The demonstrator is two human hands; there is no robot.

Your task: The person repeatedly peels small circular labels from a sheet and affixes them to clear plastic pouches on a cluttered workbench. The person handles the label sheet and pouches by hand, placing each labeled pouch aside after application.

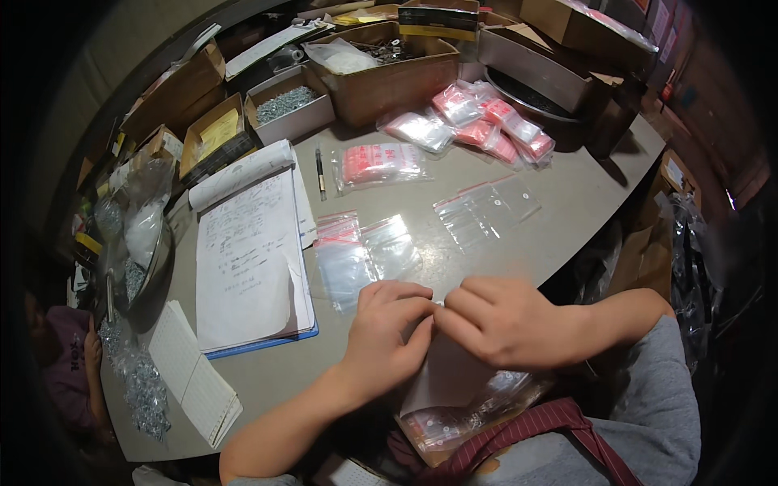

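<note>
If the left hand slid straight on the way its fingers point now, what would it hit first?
The left hand points right, so it would meet the fingertips of the right hand almost at once; they already look to be touching, though depth is unclear.

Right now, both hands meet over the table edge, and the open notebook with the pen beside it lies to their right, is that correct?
Not quite: the head view shows the open notebook and pen to the left of the left hand and right hand, which do meet at the table edge.
</note>
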